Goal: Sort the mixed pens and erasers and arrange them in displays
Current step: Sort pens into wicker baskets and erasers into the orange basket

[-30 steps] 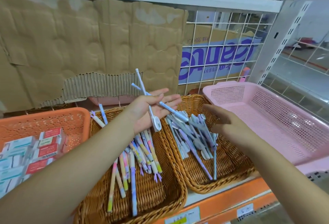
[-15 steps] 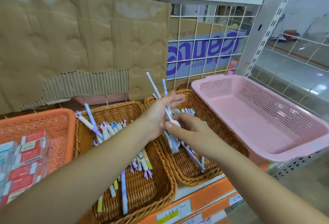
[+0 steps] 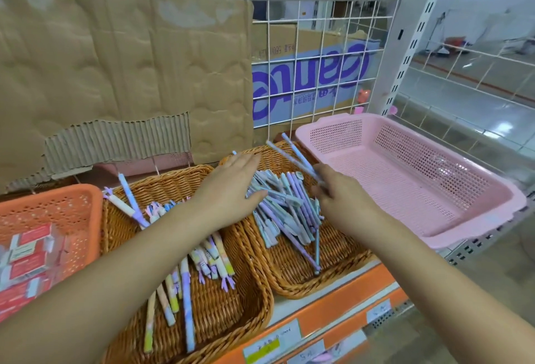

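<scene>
Cardboard box point(image 3: 318, 42) behind wire grid point(image 3: 324, 20), upper centre: big purple lettering point(image 3: 309, 79), upside down, brand word not surely readable. Small dark print at box's upper left, also inverted: digits, seemingly 680. Line of characters beside big lettering: too small.

Orange shelf edge point(image 3: 341, 304), bottom centre: yellow-band label point(image 3: 270, 340), handwriting illegible. Next label point(image 3: 307, 356): handwritten 5 plus one character. Third label point(image 3: 377, 310), farther right: scribble unreadable.

Red-white eraser boxes point(image 3: 29, 250), left edge: print too blurred.

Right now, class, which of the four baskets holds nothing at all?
The pink plastic basket at far right; the orange basket holds small boxes, the left wicker basket and right wicker basket hold pens.
</scene>
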